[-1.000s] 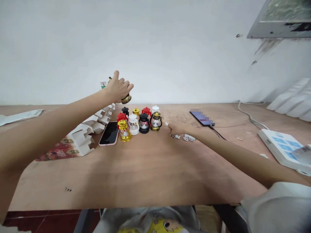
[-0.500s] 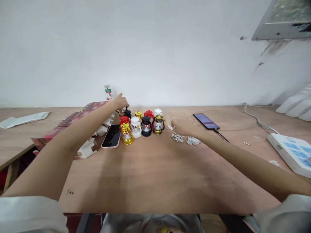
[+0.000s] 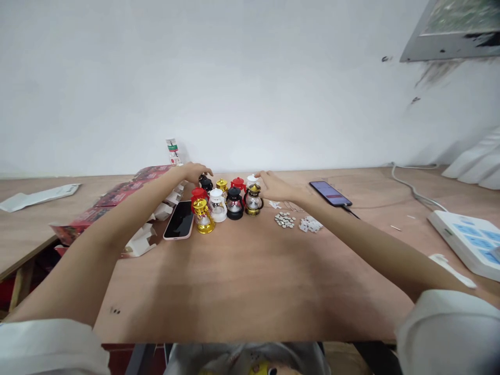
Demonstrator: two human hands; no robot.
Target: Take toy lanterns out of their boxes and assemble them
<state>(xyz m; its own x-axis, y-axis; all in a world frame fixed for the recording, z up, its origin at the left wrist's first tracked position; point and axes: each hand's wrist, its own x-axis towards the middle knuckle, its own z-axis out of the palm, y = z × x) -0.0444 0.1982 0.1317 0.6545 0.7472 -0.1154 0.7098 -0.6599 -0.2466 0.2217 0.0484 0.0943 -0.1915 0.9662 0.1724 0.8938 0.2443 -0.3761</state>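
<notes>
Several miniature lanterns stand grouped on the table, among them a gold lantern (image 3: pixel 203 221), a white lantern (image 3: pixel 217 208), a black lantern (image 3: pixel 235 207) and a black-and-gold lantern (image 3: pixel 253 203). My left hand (image 3: pixel 195 173) is at the back left of the group, its fingers curled over a dark lantern (image 3: pixel 202 178) that they mostly hide. At the back right my right hand (image 3: pixel 273 186) has its fingers apart, beside the rear white lantern (image 3: pixel 252 180) and close to the black-and-gold one. Nothing shows in its grasp.
A pink-edged phone (image 3: pixel 179 221) lies left of the lanterns, beside opened red-and-white boxes (image 3: pixel 142 240). Button cells (image 3: pixel 285 220) and small white pieces (image 3: pixel 310 224) lie to the right. Farther right are a plugged-in phone (image 3: pixel 330 193) and a white device (image 3: pixel 469 242).
My left hand has come down with the dark lantern behind the left of the group. The right hand has moved from the small parts back and left to the lanterns, fingers spread.
</notes>
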